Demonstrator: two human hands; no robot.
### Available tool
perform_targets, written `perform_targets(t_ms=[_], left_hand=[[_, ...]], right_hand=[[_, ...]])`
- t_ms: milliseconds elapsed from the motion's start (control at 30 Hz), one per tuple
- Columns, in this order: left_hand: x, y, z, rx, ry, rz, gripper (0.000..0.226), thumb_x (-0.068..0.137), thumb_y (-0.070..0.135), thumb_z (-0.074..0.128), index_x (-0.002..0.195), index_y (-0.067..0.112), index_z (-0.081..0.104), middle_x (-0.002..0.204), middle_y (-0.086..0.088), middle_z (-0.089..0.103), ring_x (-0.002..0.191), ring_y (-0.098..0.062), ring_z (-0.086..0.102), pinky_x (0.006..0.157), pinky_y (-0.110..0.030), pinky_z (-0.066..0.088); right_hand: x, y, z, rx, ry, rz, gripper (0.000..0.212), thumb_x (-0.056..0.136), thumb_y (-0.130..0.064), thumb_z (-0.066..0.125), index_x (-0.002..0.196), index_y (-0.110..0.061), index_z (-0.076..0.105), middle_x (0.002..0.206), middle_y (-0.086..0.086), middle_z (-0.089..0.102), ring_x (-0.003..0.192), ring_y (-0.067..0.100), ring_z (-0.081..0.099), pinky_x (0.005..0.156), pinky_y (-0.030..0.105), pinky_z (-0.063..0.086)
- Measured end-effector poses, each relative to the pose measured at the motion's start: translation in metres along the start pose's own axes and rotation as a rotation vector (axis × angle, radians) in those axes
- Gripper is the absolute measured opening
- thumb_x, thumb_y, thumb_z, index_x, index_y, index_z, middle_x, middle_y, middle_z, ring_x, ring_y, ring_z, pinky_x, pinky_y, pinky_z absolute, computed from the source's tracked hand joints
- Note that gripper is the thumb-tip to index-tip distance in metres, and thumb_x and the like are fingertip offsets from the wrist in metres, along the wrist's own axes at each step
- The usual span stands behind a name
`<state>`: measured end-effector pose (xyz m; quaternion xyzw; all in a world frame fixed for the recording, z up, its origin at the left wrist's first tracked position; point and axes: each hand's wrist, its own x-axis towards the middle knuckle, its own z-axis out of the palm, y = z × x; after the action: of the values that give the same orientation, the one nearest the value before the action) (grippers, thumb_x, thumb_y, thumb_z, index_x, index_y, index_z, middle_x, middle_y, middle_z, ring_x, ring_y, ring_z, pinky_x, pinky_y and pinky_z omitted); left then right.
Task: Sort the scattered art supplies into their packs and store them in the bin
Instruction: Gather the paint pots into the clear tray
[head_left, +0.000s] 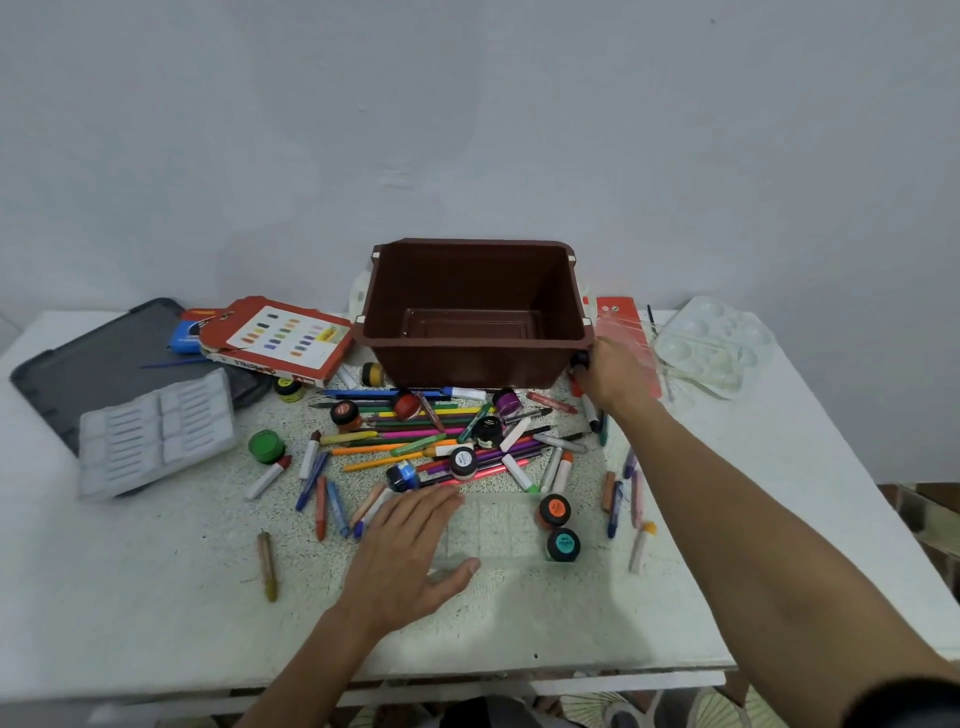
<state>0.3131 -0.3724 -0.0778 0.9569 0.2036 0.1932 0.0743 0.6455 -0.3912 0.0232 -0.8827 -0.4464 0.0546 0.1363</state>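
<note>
An empty brown bin (470, 344) stands at the back middle of the table. In front of it lies a heap of coloured pencils (415, 422), crayons (335, 506), markers and small paint jars (555, 511). My left hand (410, 548) rests flat, fingers straight, on the left end of a clear plastic tray (498, 525). My right hand (615, 375) reaches to the bin's front right corner, where its fingers curl round a small dark jar (578, 360).
A red pastel box (280, 338) and a blue pack lie back left on a dark grey lid (98, 358). A grey moulded insert (156, 434) sits at the left. A red brush pack (621, 317) and a clear palette (714, 343) lie at the right.
</note>
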Motion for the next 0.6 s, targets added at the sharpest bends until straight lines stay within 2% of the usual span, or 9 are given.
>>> perform_targets(t_ms=[67, 233, 400, 500, 600], left_hand=[[0.0, 0.0, -0.001, -0.003, 0.0, 0.001, 0.067, 0.09, 0.064, 0.05, 0.135, 0.015, 0.058, 0.138, 0.003, 0.056, 0.128, -0.015, 0.051, 0.109, -0.035, 0.034], [0.0, 0.0, 0.0, 0.002, 0.005, 0.0, 0.067, 0.09, 0.065, 0.05, 0.134, 0.015, 0.058, 0.138, 0.002, 0.056, 0.127, -0.015, 0.051, 0.109, -0.035, 0.034], [0.0, -0.001, 0.0, 0.009, 0.016, 0.01, 0.067, 0.09, 0.064, 0.051, 0.134, 0.014, 0.058, 0.138, 0.002, 0.056, 0.127, -0.016, 0.051, 0.109, -0.035, 0.034], [0.0, -0.001, 0.001, 0.005, 0.016, 0.013, 0.067, 0.09, 0.064, 0.051, 0.135, 0.014, 0.058, 0.138, 0.002, 0.056, 0.127, -0.016, 0.051, 0.109, -0.036, 0.036], [0.0, -0.001, 0.0, -0.001, 0.02, 0.014, 0.067, 0.091, 0.064, 0.051, 0.134, 0.014, 0.058, 0.138, 0.002, 0.056, 0.127, -0.016, 0.051, 0.108, -0.036, 0.037]], right_hand=[[0.001, 0.002, 0.003, -0.045, -0.012, 0.007, 0.017, 0.097, -0.01, 0.05, 0.104, -0.003, 0.064, 0.085, 0.007, 0.057, 0.068, 0.021, 0.052, 0.052, 0.021, 0.035], [-0.001, 0.006, 0.012, 0.048, 0.073, -0.039, 0.016, 0.095, -0.01, 0.051, 0.105, -0.004, 0.062, 0.088, 0.005, 0.054, 0.075, 0.027, 0.058, 0.062, 0.027, 0.037], [-0.025, 0.006, 0.007, 0.152, 0.165, -0.097, 0.023, 0.092, -0.012, 0.062, 0.114, -0.007, 0.064, 0.104, 0.009, 0.064, 0.087, 0.025, 0.06, 0.07, 0.026, 0.038], [-0.051, 0.006, 0.006, 0.199, 0.169, -0.15, 0.026, 0.09, -0.016, 0.067, 0.116, -0.01, 0.063, 0.104, 0.007, 0.064, 0.08, 0.015, 0.052, 0.071, 0.024, 0.037], [-0.083, -0.001, 0.003, 0.247, 0.154, -0.202, 0.02, 0.091, -0.021, 0.068, 0.108, -0.014, 0.061, 0.097, -0.002, 0.059, 0.071, 0.006, 0.047, 0.062, 0.012, 0.032]])
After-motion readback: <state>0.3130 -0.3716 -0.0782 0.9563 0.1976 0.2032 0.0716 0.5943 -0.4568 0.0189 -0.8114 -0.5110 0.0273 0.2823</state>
